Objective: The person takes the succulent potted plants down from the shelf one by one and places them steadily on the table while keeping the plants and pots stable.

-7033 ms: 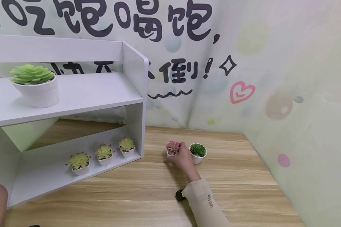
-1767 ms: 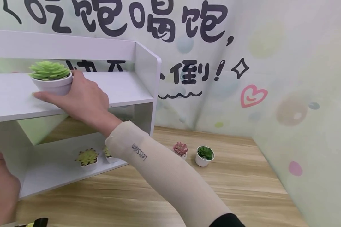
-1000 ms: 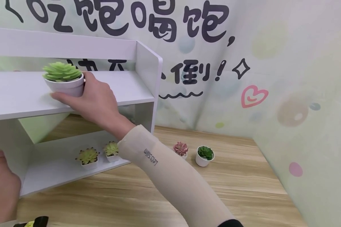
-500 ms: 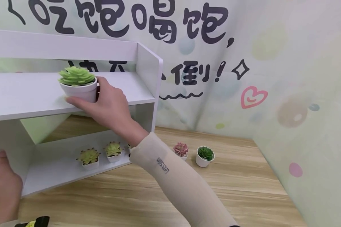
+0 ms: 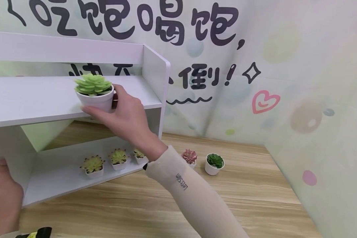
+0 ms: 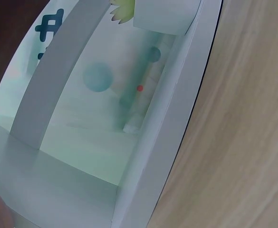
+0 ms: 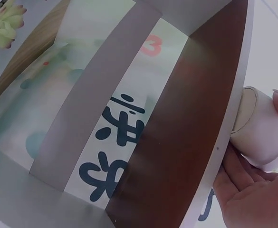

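Since the earlier frames, right hand has slid the large potted succulent rightward along the upper shelf, toward frame centre. Grip: fingers curled round the white pot, which sits upright at the shelf's front edge, upper left of the hand. Left hand, lower left, rests against the shelf unit's side, farther off.

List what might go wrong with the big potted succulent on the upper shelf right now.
The pot sits at the upper shelf's front edge, partly overhanging by the right wrist view; if the right hand loosens, it may drop toward the small succulents below. The left hand only touches the shelf's side, so it may shift.
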`<state>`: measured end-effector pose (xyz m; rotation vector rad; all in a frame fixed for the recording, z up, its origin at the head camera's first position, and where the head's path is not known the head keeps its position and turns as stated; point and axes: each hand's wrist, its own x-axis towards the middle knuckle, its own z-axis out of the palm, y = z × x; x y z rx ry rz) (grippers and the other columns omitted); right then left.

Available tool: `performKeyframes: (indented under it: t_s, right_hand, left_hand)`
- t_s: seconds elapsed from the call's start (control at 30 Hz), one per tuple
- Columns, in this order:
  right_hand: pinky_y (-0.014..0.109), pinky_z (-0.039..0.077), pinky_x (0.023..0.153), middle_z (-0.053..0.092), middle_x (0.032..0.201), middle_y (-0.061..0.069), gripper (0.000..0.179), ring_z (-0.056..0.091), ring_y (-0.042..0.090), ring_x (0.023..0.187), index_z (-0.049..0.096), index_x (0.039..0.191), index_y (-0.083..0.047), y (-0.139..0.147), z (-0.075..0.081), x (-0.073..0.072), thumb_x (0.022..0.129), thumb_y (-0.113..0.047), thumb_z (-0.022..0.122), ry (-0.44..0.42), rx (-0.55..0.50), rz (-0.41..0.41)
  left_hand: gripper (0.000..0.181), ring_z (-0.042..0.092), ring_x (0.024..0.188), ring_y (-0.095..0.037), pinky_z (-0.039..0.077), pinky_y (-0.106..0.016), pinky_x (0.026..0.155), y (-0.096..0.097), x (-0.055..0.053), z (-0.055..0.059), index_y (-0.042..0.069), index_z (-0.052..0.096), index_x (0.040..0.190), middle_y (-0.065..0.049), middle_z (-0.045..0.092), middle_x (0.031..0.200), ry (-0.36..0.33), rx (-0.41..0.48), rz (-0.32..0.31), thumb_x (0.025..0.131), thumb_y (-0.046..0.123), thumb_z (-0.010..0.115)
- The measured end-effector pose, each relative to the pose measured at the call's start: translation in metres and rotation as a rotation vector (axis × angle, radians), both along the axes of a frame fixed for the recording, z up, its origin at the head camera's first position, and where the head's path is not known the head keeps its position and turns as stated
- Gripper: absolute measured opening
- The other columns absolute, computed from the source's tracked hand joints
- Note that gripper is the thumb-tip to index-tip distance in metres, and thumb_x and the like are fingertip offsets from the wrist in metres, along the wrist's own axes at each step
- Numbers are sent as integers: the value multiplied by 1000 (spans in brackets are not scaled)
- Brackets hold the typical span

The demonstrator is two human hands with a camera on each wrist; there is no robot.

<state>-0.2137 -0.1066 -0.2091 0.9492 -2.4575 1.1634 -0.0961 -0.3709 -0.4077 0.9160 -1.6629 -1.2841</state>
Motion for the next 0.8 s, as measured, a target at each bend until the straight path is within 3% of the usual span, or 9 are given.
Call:
performKeyframes:
  t_s: [0.03,0.07,0.2,0.27,0.3,0.43,0.57,0.7,0.8]
  right_hand:
    - [9,48,78,70,118,-6,75,65,2,103,53,138,-16,2,0,0,80,-55,81,6,-7,3]
    - [9,48,78,70,118,-6,75,64,2,102,53,139,-16,5,-1,0,80,-54,81,8,-12,11]
    - [8,48,81,70,118,-6,75,62,0,101,50,142,-15,14,-3,1,83,-50,81,12,-11,44]
    - [8,49,83,69,120,-5,74,63,0,102,48,143,-15,19,-5,2,84,-46,81,7,-22,68]
    - [8,49,85,69,122,-5,74,63,0,104,48,144,-15,21,-6,2,84,-45,81,7,-28,74]
    - [12,50,94,68,131,-2,74,63,2,113,48,144,-13,29,-11,5,83,-40,83,28,-69,95]
    - [19,50,102,67,135,0,75,62,5,122,50,143,-13,43,-19,8,82,-37,85,57,-92,53]
    - [27,50,107,66,135,-2,72,60,6,126,52,142,-15,66,-37,10,81,-32,87,7,-141,43]
    - [28,50,108,66,134,-3,69,61,6,125,54,140,-17,81,-53,8,80,-29,87,-47,-171,57]
  left_hand:
    - [64,17,151,-3,5,-25,128,0,-1,-2,22,11,162,0,11,171,-4,-21,13,107,43,35]
    - [64,31,145,-4,12,-23,126,-1,-1,-4,22,14,162,0,31,165,-22,-26,24,107,45,35]
    - [61,36,144,-6,17,-28,127,-1,-2,-5,25,17,162,-1,37,162,-77,-37,50,107,46,34]
    - [60,32,149,-12,16,-33,129,-3,-1,-3,28,17,162,-2,36,163,-117,-2,36,107,47,33]
    - [60,18,154,-13,10,-37,130,-3,-1,-2,30,15,162,0,17,170,-125,-2,34,107,47,32]
    - [59,18,155,-19,9,-42,130,-7,2,-5,30,19,162,1,17,171,-184,18,22,107,49,30]
    - [59,17,155,-19,9,-42,130,-7,1,-6,30,18,162,1,17,171,-179,6,19,107,47,30]
    - [59,19,155,-20,10,-43,130,-6,-1,-5,31,17,162,-3,19,170,-179,24,24,107,48,30]
    - [57,25,153,-31,14,-48,130,-10,-3,-8,19,25,161,-14,26,167,-187,-115,16,109,41,27]
